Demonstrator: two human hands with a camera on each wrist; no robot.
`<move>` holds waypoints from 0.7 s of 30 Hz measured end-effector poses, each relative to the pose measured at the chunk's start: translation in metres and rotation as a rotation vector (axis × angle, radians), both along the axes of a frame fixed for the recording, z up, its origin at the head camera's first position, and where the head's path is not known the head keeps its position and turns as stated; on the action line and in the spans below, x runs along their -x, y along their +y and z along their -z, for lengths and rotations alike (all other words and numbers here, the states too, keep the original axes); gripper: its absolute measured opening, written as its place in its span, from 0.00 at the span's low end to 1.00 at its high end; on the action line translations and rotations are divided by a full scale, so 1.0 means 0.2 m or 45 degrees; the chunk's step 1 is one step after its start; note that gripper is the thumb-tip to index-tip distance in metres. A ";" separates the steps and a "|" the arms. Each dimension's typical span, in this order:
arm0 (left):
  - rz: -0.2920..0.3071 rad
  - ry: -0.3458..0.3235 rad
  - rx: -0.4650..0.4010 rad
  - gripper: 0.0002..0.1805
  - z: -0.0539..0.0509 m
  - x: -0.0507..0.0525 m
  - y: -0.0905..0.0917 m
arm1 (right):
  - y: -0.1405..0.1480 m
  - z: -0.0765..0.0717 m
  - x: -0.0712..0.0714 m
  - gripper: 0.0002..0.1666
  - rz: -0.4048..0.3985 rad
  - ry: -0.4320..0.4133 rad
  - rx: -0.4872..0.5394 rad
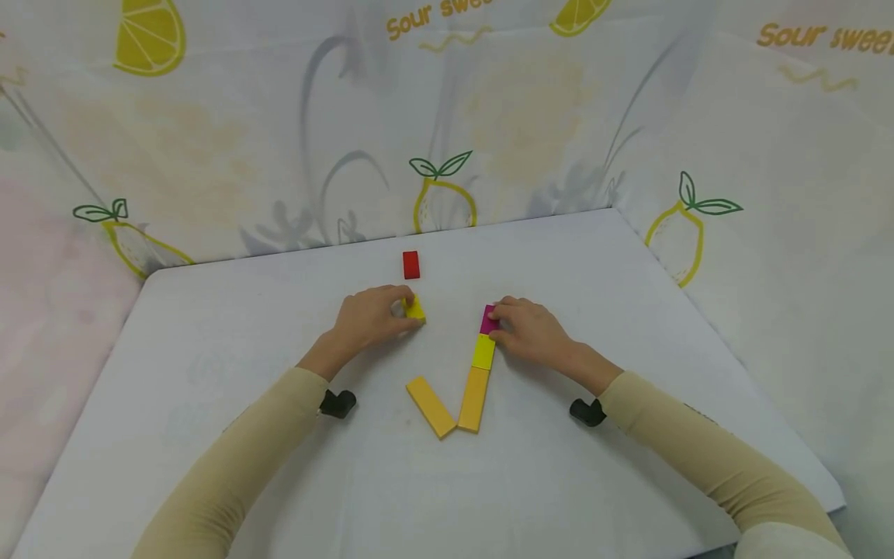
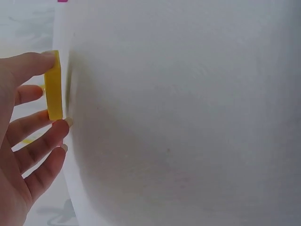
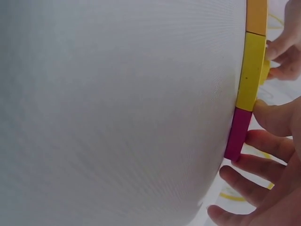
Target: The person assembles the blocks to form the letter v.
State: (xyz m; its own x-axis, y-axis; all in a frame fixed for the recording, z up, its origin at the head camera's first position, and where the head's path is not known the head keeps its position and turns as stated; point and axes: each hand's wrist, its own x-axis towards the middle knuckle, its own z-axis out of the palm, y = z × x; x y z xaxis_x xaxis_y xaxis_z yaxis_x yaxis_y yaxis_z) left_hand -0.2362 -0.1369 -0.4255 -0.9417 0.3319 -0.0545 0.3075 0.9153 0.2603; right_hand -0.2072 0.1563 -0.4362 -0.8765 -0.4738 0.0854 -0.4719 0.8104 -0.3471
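Note:
Between thumb and fingers my left hand (image 1: 377, 314) pinches a yellow block (image 1: 416, 310) that looks triangular from above. In the left wrist view the yellow block (image 2: 54, 89) shows a narrow side, held just off the table. My right hand (image 1: 534, 332) holds a magenta block (image 1: 487, 320) with thumb and fingertips, partly covering it. This block lies at the far end of a row, against a yellow block (image 1: 483, 352). An orange-yellow long block (image 1: 474, 399) continues the row toward me. The magenta block (image 3: 239, 134) sits flat in the right wrist view.
A second long orange-yellow block (image 1: 431, 407) slants left, its near corner meeting the row's near end in a V. Beyond my left hand lies a red block (image 1: 410, 265). All are on a white table (image 1: 559, 481), with a printed cloth (image 1: 531, 116) behind.

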 end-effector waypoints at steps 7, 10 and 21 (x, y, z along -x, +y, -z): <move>-0.011 0.011 0.003 0.22 0.00 -0.02 -0.02 | 0.00 0.00 0.00 0.21 0.005 -0.022 0.001; -0.008 0.020 0.012 0.21 0.00 -0.04 -0.03 | 0.00 0.00 0.00 0.21 0.013 -0.029 -0.009; -0.002 0.067 -0.001 0.21 0.00 -0.11 -0.06 | 0.00 0.00 0.00 0.21 0.023 -0.038 -0.005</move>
State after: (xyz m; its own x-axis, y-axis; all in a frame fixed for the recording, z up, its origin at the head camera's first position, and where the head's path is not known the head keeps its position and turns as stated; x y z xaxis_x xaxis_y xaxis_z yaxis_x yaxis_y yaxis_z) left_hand -0.2145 -0.1479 -0.4263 -0.9439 0.3302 -0.0045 0.3192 0.9157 0.2440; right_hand -0.2067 0.1560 -0.4354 -0.8870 -0.4583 0.0575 -0.4468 0.8199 -0.3579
